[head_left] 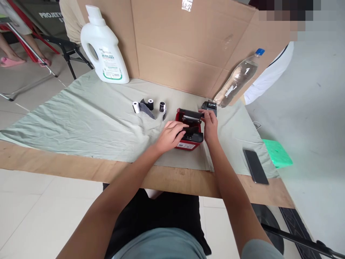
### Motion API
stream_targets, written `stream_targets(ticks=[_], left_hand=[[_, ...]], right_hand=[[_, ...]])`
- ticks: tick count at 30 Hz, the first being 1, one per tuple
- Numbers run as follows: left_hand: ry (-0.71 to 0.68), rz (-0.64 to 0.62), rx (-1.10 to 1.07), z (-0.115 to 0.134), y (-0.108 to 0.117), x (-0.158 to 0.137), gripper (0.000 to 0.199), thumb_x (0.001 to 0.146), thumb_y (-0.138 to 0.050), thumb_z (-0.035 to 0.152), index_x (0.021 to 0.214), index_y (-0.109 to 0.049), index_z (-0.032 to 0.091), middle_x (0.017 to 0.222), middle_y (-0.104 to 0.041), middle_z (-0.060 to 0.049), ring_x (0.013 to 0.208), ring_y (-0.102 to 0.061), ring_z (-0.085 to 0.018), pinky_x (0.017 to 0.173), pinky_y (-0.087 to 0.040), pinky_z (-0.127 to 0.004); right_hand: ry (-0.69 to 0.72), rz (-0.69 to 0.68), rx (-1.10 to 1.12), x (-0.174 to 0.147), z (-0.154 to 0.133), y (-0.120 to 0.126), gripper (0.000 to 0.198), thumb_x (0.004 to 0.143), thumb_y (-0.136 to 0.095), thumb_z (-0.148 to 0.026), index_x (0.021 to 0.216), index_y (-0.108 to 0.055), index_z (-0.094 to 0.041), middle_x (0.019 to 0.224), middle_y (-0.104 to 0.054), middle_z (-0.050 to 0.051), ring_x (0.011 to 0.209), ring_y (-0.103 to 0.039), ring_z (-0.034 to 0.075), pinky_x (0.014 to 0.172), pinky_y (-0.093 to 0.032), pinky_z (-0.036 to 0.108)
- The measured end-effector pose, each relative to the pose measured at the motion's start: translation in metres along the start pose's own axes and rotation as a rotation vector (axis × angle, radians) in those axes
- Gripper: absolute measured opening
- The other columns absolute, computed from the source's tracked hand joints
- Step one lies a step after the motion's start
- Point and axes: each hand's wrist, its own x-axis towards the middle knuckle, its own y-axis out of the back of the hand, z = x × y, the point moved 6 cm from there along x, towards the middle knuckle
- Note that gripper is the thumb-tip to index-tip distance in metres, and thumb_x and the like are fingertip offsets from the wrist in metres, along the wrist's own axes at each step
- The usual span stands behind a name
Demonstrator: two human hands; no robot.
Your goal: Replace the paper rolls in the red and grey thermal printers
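Observation:
A small red and black printer (190, 144) sits near the front of the cloth with its lid (190, 114) raised and its inside exposed. My left hand (171, 135) lies over its left side, fingers curled around the edge and into the opening; the fingertips are partly hidden. My right hand (210, 124) grips the right end of the lid between thumb and fingers. Just behind that hand is a small dark device (209, 105), partly covered. To the left lie a white-cored roll (136, 107) with a loose dark strip, another black roll (150, 104) and a third roll (162, 106).
A white detergent jug (105, 50) stands at the back left before a cardboard screen (175, 46). One clear bottle (237, 81) with a blue cap leans on the right. A phone (255, 166) lies near the wooden table edge (81, 170); a green stool (277, 154) is beyond.

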Motion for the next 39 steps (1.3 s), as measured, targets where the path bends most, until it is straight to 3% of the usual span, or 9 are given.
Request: stream_targets(ticks=[4, 8, 12, 17, 21, 27, 32, 35, 39], left_hand=[[0.029, 0.020, 0.078, 0.003, 0.001, 0.003, 0.033, 0.105, -0.046, 0.032, 0.120, -0.075, 0.028, 0.114, -0.075, -0.008, 0.126, -0.063, -0.027, 0.119, -0.035, -0.050], [0.142, 0.082, -0.035, 0.000, 0.002, 0.007, 0.035, 0.106, -0.049, 0.038, 0.135, -0.064, 0.028, 0.128, -0.073, -0.009, 0.141, -0.054, -0.028, 0.127, -0.027, -0.052], [0.333, 0.186, -0.254, -0.020, 0.004, 0.005, 0.051, 0.105, -0.053, 0.046, 0.153, -0.041, 0.032, 0.158, -0.053, -0.010, 0.154, -0.043, -0.024, 0.129, -0.032, -0.048], [0.445, 0.093, -0.274, -0.039, -0.001, 0.001, 0.024, 0.100, -0.062, 0.042, 0.119, -0.068, 0.028, 0.161, -0.050, -0.007, 0.156, -0.038, -0.030, 0.129, -0.031, -0.058], [0.411, 0.093, -0.214, -0.037, -0.003, 0.005, 0.015, 0.096, -0.069, 0.040, 0.095, -0.074, 0.026, 0.158, -0.054, -0.005, 0.153, -0.040, -0.031, 0.129, -0.031, -0.060], [0.351, 0.115, -0.188, -0.035, -0.004, 0.011, 0.015, 0.093, -0.074, 0.042, 0.092, -0.078, 0.028, 0.154, -0.057, -0.004, 0.150, -0.044, -0.031, 0.128, -0.033, -0.060], [0.362, 0.123, -0.207, -0.037, -0.003, 0.015, 0.018, 0.092, -0.076, 0.045, 0.093, -0.079, 0.027, 0.152, -0.058, -0.005, 0.149, -0.046, -0.031, 0.129, -0.033, -0.058], [0.403, 0.101, -0.274, -0.042, -0.007, 0.011, 0.022, 0.095, -0.070, 0.043, 0.110, -0.077, 0.029, 0.158, -0.054, -0.004, 0.153, -0.043, -0.030, 0.130, -0.031, -0.055], [0.516, 0.061, -0.467, -0.058, -0.021, 0.003, 0.046, 0.100, -0.051, 0.033, 0.146, -0.055, 0.033, 0.164, -0.048, -0.003, 0.156, -0.041, -0.026, 0.127, -0.040, -0.045]], right_hand=[[0.052, -0.024, 0.038, -0.033, 0.001, 0.000, 0.012, 0.083, -0.058, -0.032, 0.093, -0.059, -0.025, 0.145, -0.059, 0.009, 0.140, -0.053, 0.026, 0.115, -0.045, 0.043], [-0.071, -0.066, 0.189, -0.046, 0.015, -0.007, 0.050, 0.077, -0.053, -0.026, 0.127, -0.052, -0.030, 0.153, -0.054, 0.007, 0.140, -0.054, 0.025, 0.114, -0.048, 0.045], [-0.140, -0.076, 0.222, -0.047, 0.018, -0.012, 0.066, 0.078, -0.051, -0.028, 0.143, -0.040, -0.031, 0.161, -0.047, 0.006, 0.148, -0.047, 0.023, 0.120, -0.044, 0.045], [-0.192, -0.092, 0.292, -0.049, 0.022, -0.013, 0.071, 0.079, -0.054, -0.031, 0.148, -0.036, -0.031, 0.164, -0.044, 0.006, 0.151, -0.045, 0.022, 0.125, -0.040, 0.047], [-0.178, -0.097, 0.275, -0.052, 0.026, -0.013, 0.066, 0.085, -0.054, -0.037, 0.149, -0.039, -0.032, 0.166, -0.043, 0.005, 0.151, -0.045, 0.022, 0.123, -0.042, 0.047], [-0.175, -0.104, 0.218, -0.050, 0.027, -0.013, 0.062, 0.095, -0.049, -0.059, 0.151, -0.043, -0.032, 0.164, -0.047, 0.004, 0.149, -0.047, 0.023, 0.123, -0.043, 0.046], [-0.172, -0.112, 0.232, -0.048, 0.025, -0.012, 0.056, 0.093, -0.052, -0.051, 0.144, -0.047, -0.031, 0.159, -0.052, 0.004, 0.145, -0.051, 0.024, 0.122, -0.043, 0.046], [-0.166, -0.133, 0.179, -0.049, 0.025, -0.012, 0.057, 0.089, -0.051, -0.045, 0.144, -0.046, -0.031, 0.158, -0.052, 0.004, 0.145, -0.050, 0.024, 0.119, -0.046, 0.045], [-0.156, -0.134, 0.183, -0.049, 0.024, -0.012, 0.063, 0.087, -0.051, -0.043, 0.149, -0.041, -0.031, 0.161, -0.049, 0.004, 0.147, -0.048, 0.024, 0.121, -0.045, 0.047]])
